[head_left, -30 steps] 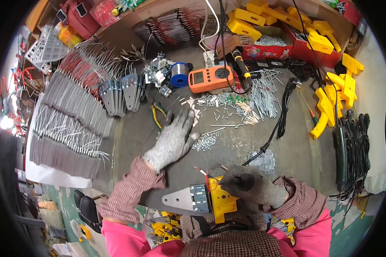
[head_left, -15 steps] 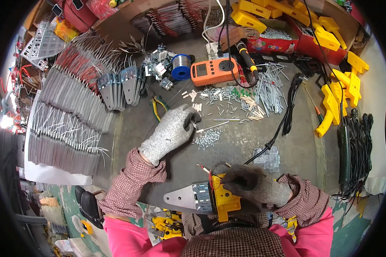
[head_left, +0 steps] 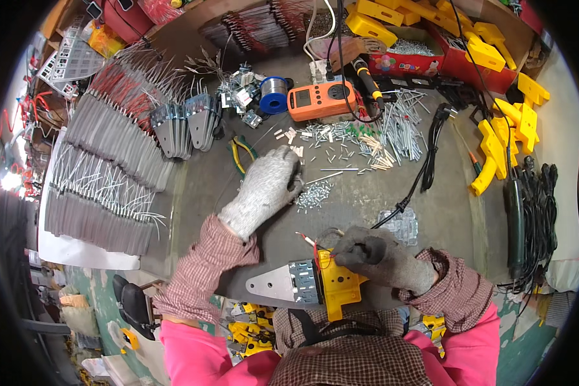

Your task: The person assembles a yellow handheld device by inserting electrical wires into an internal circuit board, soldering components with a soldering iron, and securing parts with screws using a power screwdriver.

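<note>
My left hand [head_left: 264, 188], in a light grey knitted glove, is over the bench beside a heap of small screws [head_left: 313, 195]. Its fingers are curled together, and whatever they pinch is hidden. Just past its fingertips lie small whitish blocks [head_left: 296, 150]. My right hand [head_left: 379, 254], in a darker grey glove, is closed on the upper right part of a yellow plastic housing [head_left: 341, 286] at the bench's near edge. From that housing a slotted metal guard [head_left: 304, 281] and a tapered grey metal plate [head_left: 268, 284] point left. Thin red and white wires [head_left: 309, 239] stick out of its top.
Pliers [head_left: 243, 154] with yellow-green handles lie beyond my left wrist. Farther back stand a solder spool [head_left: 274, 95] and an orange meter [head_left: 321, 100]. Long screws [head_left: 402, 128], a black cable [head_left: 436, 148] and yellow housings [head_left: 493, 154] occupy the right; bundled grey strips [head_left: 112, 148] the left.
My left hand has turned slightly, its fingers now curled down by the screw heap. My right hand and the yellow housing appear slightly higher in view, along with a small shift of the whole view.
</note>
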`<control>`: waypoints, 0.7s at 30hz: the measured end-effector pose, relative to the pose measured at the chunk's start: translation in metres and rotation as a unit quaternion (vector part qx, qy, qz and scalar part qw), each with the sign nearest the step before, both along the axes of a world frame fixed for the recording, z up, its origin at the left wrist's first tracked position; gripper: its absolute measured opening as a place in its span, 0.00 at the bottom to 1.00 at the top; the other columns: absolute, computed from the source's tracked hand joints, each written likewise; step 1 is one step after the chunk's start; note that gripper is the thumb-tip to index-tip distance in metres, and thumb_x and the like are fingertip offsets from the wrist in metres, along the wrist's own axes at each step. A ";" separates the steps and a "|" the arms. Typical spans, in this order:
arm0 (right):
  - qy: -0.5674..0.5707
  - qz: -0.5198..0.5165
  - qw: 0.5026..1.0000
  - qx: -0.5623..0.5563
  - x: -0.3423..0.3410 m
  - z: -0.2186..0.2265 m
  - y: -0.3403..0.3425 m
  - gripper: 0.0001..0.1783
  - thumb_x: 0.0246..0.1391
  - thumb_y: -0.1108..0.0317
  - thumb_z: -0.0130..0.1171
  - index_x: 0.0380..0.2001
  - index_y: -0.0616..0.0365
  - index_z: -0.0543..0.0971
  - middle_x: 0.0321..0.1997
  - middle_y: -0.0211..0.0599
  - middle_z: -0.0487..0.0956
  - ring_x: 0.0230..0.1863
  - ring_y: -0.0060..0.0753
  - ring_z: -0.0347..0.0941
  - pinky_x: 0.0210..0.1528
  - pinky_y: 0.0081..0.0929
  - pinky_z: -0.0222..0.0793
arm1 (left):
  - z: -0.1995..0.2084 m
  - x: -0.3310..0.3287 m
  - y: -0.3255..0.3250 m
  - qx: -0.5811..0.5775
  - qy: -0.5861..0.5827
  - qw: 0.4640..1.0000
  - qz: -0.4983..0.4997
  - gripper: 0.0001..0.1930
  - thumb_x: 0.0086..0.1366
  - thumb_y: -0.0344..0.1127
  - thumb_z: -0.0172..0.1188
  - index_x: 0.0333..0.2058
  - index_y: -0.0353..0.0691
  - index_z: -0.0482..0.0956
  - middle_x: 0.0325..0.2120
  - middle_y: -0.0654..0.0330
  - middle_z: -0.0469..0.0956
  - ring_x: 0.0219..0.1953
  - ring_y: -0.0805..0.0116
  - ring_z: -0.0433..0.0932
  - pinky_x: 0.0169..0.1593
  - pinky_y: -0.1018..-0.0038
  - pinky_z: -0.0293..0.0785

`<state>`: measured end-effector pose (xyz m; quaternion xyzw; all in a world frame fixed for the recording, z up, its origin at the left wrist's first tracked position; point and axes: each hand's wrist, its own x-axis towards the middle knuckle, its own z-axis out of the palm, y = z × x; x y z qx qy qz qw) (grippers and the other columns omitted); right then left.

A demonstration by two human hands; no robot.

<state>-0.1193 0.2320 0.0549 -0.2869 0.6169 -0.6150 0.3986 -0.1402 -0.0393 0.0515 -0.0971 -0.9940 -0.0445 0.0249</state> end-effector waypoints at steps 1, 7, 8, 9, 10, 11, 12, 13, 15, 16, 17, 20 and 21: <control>0.014 -0.020 1.000 0.002 -0.001 -0.006 0.002 0.06 0.60 0.68 0.60 0.38 0.59 0.78 0.36 0.31 0.77 0.40 0.22 0.74 0.43 0.24 0.70 | 0.007 0.007 0.007 -0.003 -0.006 1.000 -0.008 0.11 0.59 0.30 0.60 0.38 0.34 0.73 0.37 0.52 0.74 0.39 0.55 0.77 0.45 0.65 0.75; 0.027 -0.042 0.998 -0.025 0.002 -0.015 -0.002 0.06 0.60 0.69 0.60 0.38 0.59 0.78 0.36 0.31 0.77 0.40 0.23 0.74 0.44 0.25 0.70 | 0.035 0.108 0.049 0.576 -0.081 0.813 0.017 0.10 0.63 0.24 0.58 0.43 0.36 0.72 0.37 0.63 0.72 0.36 0.78 0.72 0.42 0.77 0.73; 0.034 -0.028 0.999 0.002 0.001 -0.012 0.000 0.08 0.59 0.70 0.60 0.40 0.60 0.78 0.42 0.34 0.78 0.44 0.24 0.75 0.47 0.25 0.71 | 0.034 0.115 0.051 0.548 -0.091 0.831 0.031 0.11 0.63 0.24 0.58 0.44 0.36 0.72 0.38 0.62 0.72 0.38 0.77 0.73 0.43 0.77 0.73; 0.042 -0.013 0.999 0.029 0.000 -0.009 0.001 0.09 0.59 0.71 0.60 0.43 0.61 0.78 0.49 0.37 0.79 0.48 0.25 0.76 0.51 0.25 0.72 | 0.034 0.119 0.054 0.520 -0.100 0.847 0.045 0.11 0.64 0.24 0.58 0.45 0.35 0.73 0.39 0.61 0.73 0.39 0.77 0.74 0.43 0.77 0.74; 0.040 -0.010 0.999 0.031 0.000 -0.007 0.002 0.09 0.59 0.71 0.60 0.43 0.61 0.78 0.49 0.37 0.79 0.48 0.25 0.76 0.51 0.25 0.72 | 0.031 0.122 0.055 0.522 -0.101 0.845 0.049 0.11 0.64 0.24 0.58 0.45 0.35 0.73 0.39 0.61 0.73 0.39 0.77 0.74 0.43 0.77 0.74; 0.020 -0.006 1.000 0.017 -0.001 -0.004 0.001 0.10 0.60 0.71 0.59 0.43 0.61 0.78 0.49 0.37 0.79 0.49 0.27 0.76 0.51 0.26 0.71 | 0.028 0.125 0.056 0.560 -0.126 0.813 0.102 0.11 0.64 0.24 0.58 0.45 0.35 0.73 0.40 0.60 0.73 0.40 0.76 0.75 0.44 0.77 0.74; 0.001 -0.003 1.000 0.003 0.000 -0.003 0.001 0.10 0.60 0.72 0.59 0.44 0.61 0.77 0.50 0.38 0.78 0.49 0.28 0.76 0.51 0.26 0.71 | 0.024 0.126 0.056 0.594 -0.149 0.776 0.153 0.11 0.64 0.23 0.58 0.45 0.34 0.73 0.40 0.59 0.73 0.42 0.75 0.75 0.45 0.77 0.74; 0.001 -0.002 1.000 0.004 0.001 -0.007 0.001 0.10 0.60 0.72 0.59 0.44 0.61 0.77 0.50 0.38 0.78 0.49 0.28 0.76 0.51 0.26 0.71 | 0.021 0.127 0.056 0.595 -0.149 0.775 0.154 0.11 0.64 0.23 0.58 0.45 0.34 0.73 0.40 0.59 0.73 0.42 0.75 0.75 0.45 0.77 0.74; 0.109 -0.018 0.988 -0.108 0.004 -0.018 0.001 0.12 0.60 0.72 0.58 0.46 0.62 0.76 0.51 0.39 0.78 0.51 0.31 0.76 0.51 0.26 0.71 | 0.017 0.128 0.055 0.579 -0.124 0.795 0.133 0.11 0.65 0.24 0.59 0.46 0.34 0.73 0.40 0.58 0.74 0.41 0.73 0.77 0.45 0.76 0.75; 0.109 -0.017 0.988 -0.108 0.004 -0.016 0.001 0.12 0.60 0.72 0.58 0.46 0.62 0.76 0.51 0.39 0.78 0.51 0.31 0.76 0.51 0.26 0.71 | 0.017 0.128 0.056 0.579 -0.124 0.794 0.134 0.11 0.65 0.24 0.59 0.46 0.34 0.73 0.40 0.58 0.74 0.41 0.73 0.77 0.45 0.76 0.75; 0.115 -0.013 0.988 -0.099 0.004 -0.012 0.001 0.12 0.61 0.71 0.58 0.47 0.62 0.76 0.52 0.39 0.78 0.52 0.31 0.75 0.52 0.26 0.71 | 0.017 0.128 0.058 0.576 -0.108 0.802 0.118 0.10 0.65 0.25 0.58 0.45 0.34 0.74 0.39 0.57 0.75 0.40 0.72 0.77 0.45 0.75 0.75; 0.124 -0.008 0.989 -0.084 0.005 -0.010 0.003 0.12 0.62 0.71 0.57 0.47 0.62 0.76 0.54 0.40 0.77 0.53 0.31 0.75 0.53 0.26 0.71 | 0.022 0.127 0.063 0.560 -0.108 0.815 0.101 0.09 0.65 0.25 0.58 0.43 0.34 0.75 0.37 0.56 0.76 0.39 0.69 0.78 0.44 0.72 0.75; 0.127 -0.004 0.989 -0.080 0.004 -0.010 0.003 0.12 0.62 0.70 0.56 0.48 0.62 0.76 0.54 0.40 0.77 0.53 0.31 0.75 0.54 0.27 0.70 | 0.023 0.125 0.064 0.547 -0.121 0.822 0.101 0.08 0.64 0.24 0.59 0.42 0.34 0.75 0.36 0.56 0.77 0.38 0.66 0.79 0.43 0.70 0.75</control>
